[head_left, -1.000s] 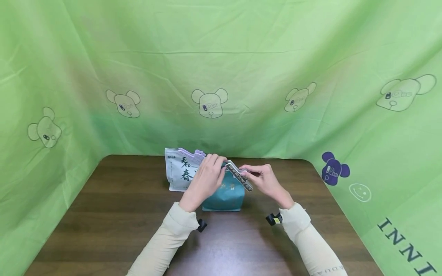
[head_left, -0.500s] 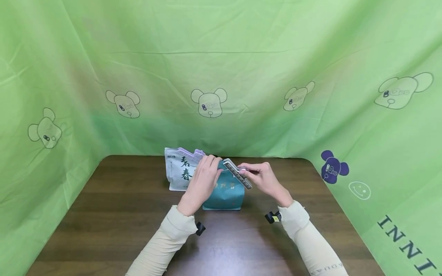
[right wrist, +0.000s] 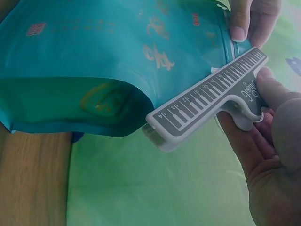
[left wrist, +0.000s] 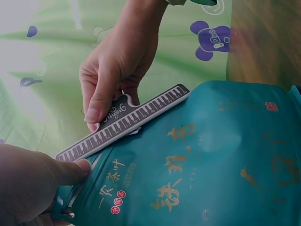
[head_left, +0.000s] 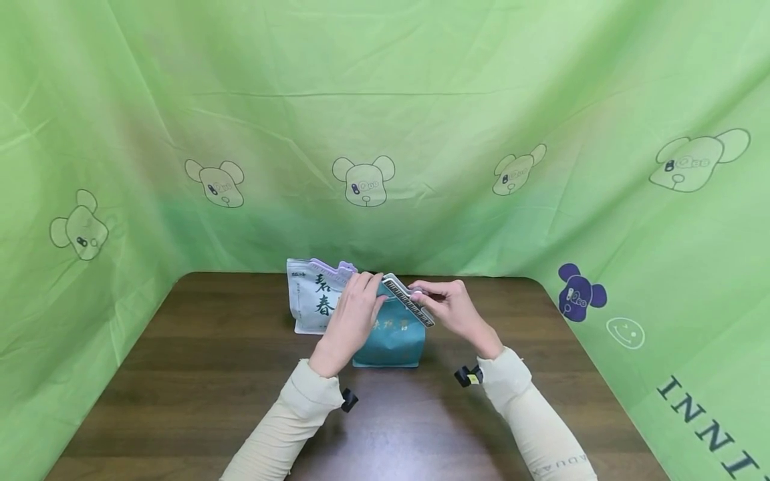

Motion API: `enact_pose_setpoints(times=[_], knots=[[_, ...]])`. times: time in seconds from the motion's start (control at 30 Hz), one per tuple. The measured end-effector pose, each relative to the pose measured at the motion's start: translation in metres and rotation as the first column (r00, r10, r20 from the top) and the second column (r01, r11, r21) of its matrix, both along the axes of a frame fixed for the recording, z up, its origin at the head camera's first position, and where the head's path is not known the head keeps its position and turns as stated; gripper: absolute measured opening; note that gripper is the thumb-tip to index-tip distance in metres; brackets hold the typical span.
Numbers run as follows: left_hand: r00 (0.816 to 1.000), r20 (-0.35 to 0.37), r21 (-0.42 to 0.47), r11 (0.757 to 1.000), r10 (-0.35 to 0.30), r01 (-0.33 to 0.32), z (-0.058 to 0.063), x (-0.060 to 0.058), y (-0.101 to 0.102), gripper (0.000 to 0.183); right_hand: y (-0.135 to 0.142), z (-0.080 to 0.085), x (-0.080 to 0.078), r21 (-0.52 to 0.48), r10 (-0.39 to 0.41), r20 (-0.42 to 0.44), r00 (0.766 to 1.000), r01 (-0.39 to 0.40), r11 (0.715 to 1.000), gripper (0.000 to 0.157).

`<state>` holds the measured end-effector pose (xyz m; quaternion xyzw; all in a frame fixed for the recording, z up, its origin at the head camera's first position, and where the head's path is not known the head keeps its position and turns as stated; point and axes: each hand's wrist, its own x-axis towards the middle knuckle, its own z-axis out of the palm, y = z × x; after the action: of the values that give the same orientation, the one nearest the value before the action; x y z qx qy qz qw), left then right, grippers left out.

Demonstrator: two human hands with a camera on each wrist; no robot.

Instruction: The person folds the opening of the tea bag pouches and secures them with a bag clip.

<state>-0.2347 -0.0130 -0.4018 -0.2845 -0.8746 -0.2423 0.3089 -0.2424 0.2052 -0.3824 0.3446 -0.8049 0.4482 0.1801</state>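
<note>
A teal tea pouch (head_left: 391,337) with gold lettering stands on the table. My left hand (head_left: 353,314) pinches its top edge at the left corner, the thumb on the front face in the left wrist view. Between thumb and fingers my right hand (head_left: 454,307) squeezes the handle of a black and white piano-key clip (head_left: 409,302). The clip (left wrist: 127,123) slants across the pouch's top right corner, its far end close to the left thumb. In the right wrist view the clip's bars (right wrist: 207,96) stand slightly apart at the near end.
Behind my left hand stands a pale tea pouch (head_left: 309,304) with black lettering, a lilac clip (head_left: 333,269) along its top. The brown wooden table (head_left: 198,374) is backed by a green printed cloth (head_left: 271,133) on three sides.
My right hand and the piano-key clip have shifted a little to the left, over the teal pouch's corner. The left hand keeps its grip on the pouch top, nearly still.
</note>
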Motion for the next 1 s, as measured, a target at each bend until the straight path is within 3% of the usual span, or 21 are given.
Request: enact_pose_setpoints(times=[0.3, 0.53, 0.7, 0.8, 1.0], knots=[[1.000, 0.025, 0.014, 1.000, -0.006, 0.006, 0.001, 0.000, 0.000, 0.040, -0.003, 0.001, 0.000, -0.011, -0.009, -0.042, 0.999, 0.008, 1.000, 0.016], [1.000, 0.030, 0.014, 1.000, -0.005, 0.004, 0.001, -0.003, 0.000, 0.041, -0.004, 0.003, 0.000, -0.009, -0.016, 0.002, 1.000, 0.016, 1.000, 0.015], [1.000, 0.021, -0.015, 1.000, 0.003, -0.002, 0.002, -0.003, 0.001, 0.043, 0.003, -0.012, -0.013, -0.007, -0.013, 0.044, 0.999, 0.013, 1.000, 0.019], [1.000, 0.006, -0.034, 0.999, 0.005, -0.005, 0.005, -0.003, 0.003, 0.045, 0.007, -0.022, -0.022, -0.002, -0.007, 0.042, 0.999, 0.007, 1.000, 0.023], [0.995, -0.087, -0.120, 0.991, 0.052, -0.062, 0.007, -0.006, 0.009, 0.041, 0.005, -0.022, -0.026, 0.075, 0.054, -0.057, 0.997, -0.049, 0.996, 0.030]])
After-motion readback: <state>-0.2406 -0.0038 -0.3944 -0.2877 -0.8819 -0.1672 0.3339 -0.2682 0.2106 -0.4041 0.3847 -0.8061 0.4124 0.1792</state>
